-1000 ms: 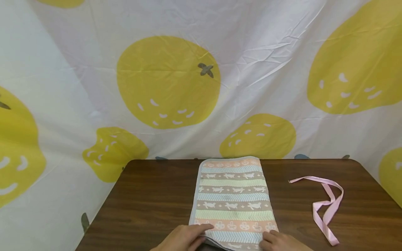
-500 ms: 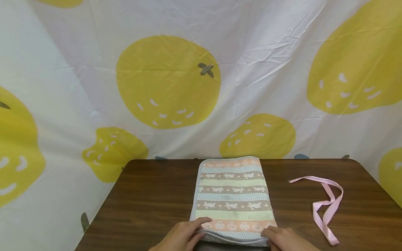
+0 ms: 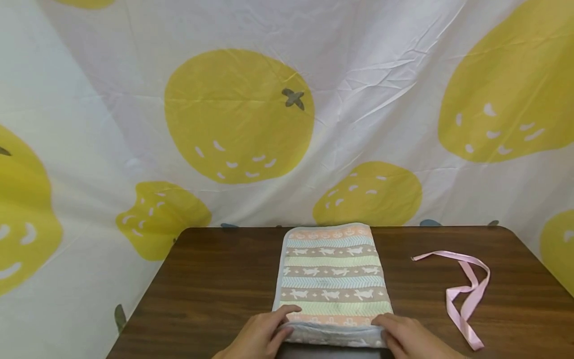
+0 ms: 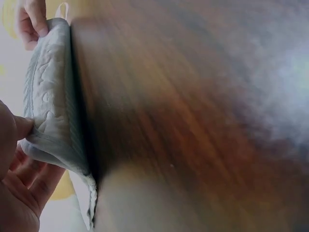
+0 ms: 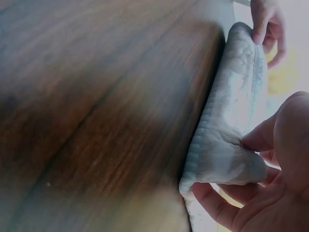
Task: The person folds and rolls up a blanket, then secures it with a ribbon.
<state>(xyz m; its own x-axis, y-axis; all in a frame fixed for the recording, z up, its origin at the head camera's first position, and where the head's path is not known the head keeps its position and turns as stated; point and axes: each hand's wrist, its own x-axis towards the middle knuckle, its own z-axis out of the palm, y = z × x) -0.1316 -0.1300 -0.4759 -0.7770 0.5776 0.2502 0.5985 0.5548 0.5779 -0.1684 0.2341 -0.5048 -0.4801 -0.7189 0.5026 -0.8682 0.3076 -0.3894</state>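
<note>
- Backdrop: white sheet [image 3: 381, 75] printed with big yellow fruit, hanging behind a dark wood-grain tabletop [image 3: 215, 289].
- Folded towel [image 3: 332, 279], striped in peach, green, blue and taupe with white animal figures, lies mid-tabletop and runs from the far edge to the near edge.
- Towel's near end is turned up and over into a short roll; its grey-blue underside shows along the near edge.
- Left hand [image 3: 262, 336]: at the roll's left end, near edge of the tabletop. Grip is clamped on the towel, thumb on top, fingers curled under the fold.
- Left wrist view confirms it: thumb [image 4: 21, 126] pressed on the rolled cloth [image 4: 50, 111], fingers underneath; the other hand is visible at the far end of the roll.
- Right hand [image 3: 405, 336]: at the roll's right end, same near edge. Grip clamped on the towel too, thumb over the fold.
- Right wrist view: thumb [image 5: 263, 137] and fingers [image 5: 217, 205] pinch the bunched end of the roll [image 5: 231, 130], which sits on the wood.
- Both wrist views are motion-blurred on the wood; cloth texture is still readable.
- Pink ribbon [image 3: 468, 294] lies loose and looped toward the right edge of the tabletop, well apart from the towel and both hands.
</note>
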